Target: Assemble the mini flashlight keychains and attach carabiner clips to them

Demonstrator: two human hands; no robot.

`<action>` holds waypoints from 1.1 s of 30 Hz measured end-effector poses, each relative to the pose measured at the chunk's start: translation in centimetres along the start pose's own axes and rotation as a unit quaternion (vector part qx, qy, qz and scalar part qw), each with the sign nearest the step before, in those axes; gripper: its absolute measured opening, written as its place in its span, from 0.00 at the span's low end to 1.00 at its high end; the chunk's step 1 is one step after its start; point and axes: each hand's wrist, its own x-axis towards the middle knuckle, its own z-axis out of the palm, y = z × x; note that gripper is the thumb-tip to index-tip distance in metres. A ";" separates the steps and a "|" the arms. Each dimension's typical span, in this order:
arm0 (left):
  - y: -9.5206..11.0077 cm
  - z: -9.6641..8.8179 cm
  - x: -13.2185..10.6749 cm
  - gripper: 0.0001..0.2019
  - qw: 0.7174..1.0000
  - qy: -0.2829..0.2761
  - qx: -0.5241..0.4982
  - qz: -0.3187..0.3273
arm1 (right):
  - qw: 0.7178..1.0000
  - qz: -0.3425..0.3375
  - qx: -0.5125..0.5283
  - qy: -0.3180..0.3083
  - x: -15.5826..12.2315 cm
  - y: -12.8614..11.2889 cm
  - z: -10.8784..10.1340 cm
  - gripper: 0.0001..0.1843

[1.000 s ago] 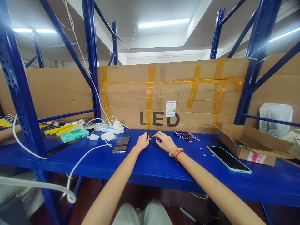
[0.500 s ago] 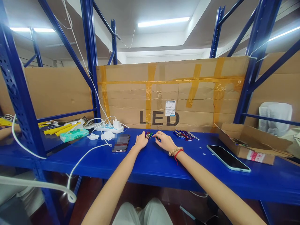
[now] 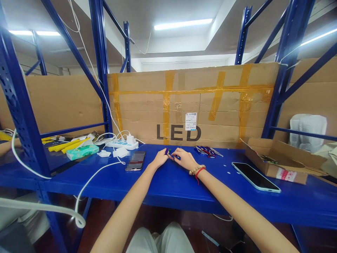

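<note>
My left hand (image 3: 159, 158) rests on the blue shelf top, its fingers closed around small coloured pieces (image 3: 166, 151), of which purple and green bits show. What kind they are is too small to tell. Close by on the right, my right hand (image 3: 185, 159) has its fingers bent and the fingertips pinched near those of the left hand. Something small and dark seems to be between the two hands, too fine to name. Beyond the right hand lies a pile of slim red, blue and silver metallic pieces (image 3: 207, 151).
A phone (image 3: 136, 161) lies left of my hands; a larger phone (image 3: 255, 177) lies at right, before an open cardboard box (image 3: 279, 172). A power strip (image 3: 122, 143) with white cables, a green tissue pack (image 3: 82, 152) and blue rack posts stand left. An LED carton (image 3: 142, 109) walls the back.
My hands have come closer together, the right fingertips now near the left ones. The left hand has turned slightly, and the coloured pieces in it show differently.
</note>
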 end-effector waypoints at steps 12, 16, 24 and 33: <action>-0.8 -0.6 0.6 0.09 0.992 0.122 0.013 -0.030 | 0.998 0.018 -0.026 -0.061 -0.1 1.1 0.7 0.09; -0.9 -0.3 0.6 0.11 0.993 0.105 0.039 -0.020 | 0.997 0.019 -0.025 -0.065 0.0 1.0 0.7 0.09; -1.5 0.1 0.9 0.12 0.997 0.044 0.051 0.034 | 0.999 0.025 -0.011 -0.020 0.0 1.1 0.8 0.06; -2.3 0.7 1.1 0.12 0.996 -0.021 0.038 0.075 | 0.992 -0.034 0.001 0.121 0.3 -0.1 0.4 0.13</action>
